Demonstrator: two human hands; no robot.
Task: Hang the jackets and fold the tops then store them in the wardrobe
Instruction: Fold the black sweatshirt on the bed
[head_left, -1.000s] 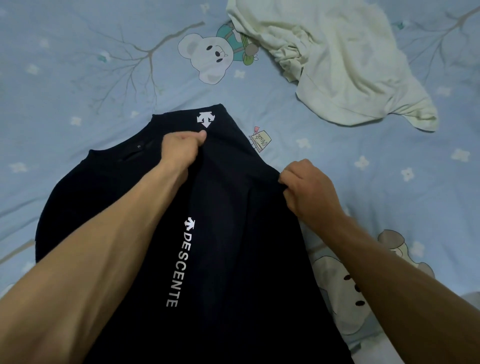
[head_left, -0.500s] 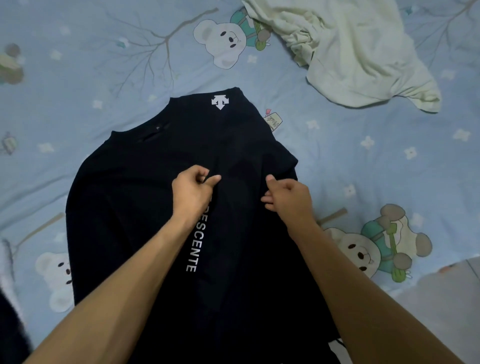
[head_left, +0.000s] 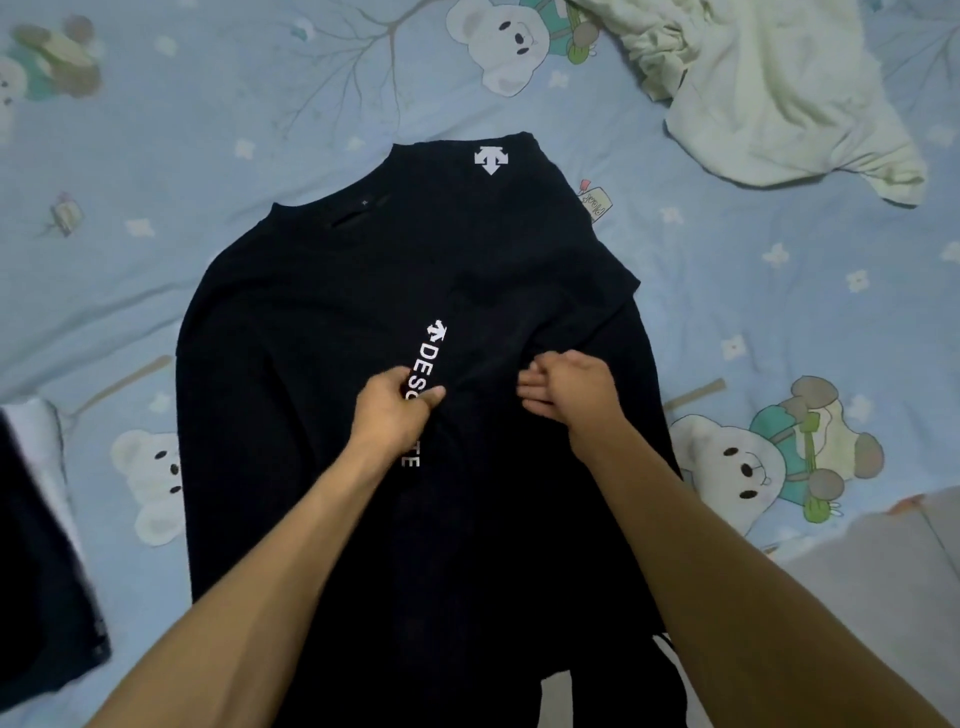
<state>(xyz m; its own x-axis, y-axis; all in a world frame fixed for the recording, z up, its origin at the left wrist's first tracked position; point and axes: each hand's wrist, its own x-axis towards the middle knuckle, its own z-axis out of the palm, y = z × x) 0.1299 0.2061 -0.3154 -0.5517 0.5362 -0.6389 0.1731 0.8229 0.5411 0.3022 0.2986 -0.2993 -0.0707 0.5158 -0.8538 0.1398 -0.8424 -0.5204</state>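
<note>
We've got the black top (head_left: 322, 322) spread flat on the blue bear bedsheet (head_left: 156, 156), our left hand (head_left: 395, 410) pinching the fabric right on the white lettering, right hand (head_left: 571, 389) resting beside it. Pale crumpled top (head_left: 769, 93) sits up at the far right.

The black top (head_left: 322, 374) runs off the bottom edge of the frame, so its hem cannot be seen, and the left hand (head_left: 392, 410) covers the middle letters of the white lettering (head_left: 423, 374) printed down its centre. The pale green garment (head_left: 769, 88) in the upper right is cut by the top edge, and a dark garment (head_left: 41, 571) at the lower left is cut by the left edge and blurred, so what it is cannot be told. Both forearms leave the frame at the bottom, and the fingertips of the right hand (head_left: 569, 389) are smeared, so whether they pinch the cloth is unclear.
</note>
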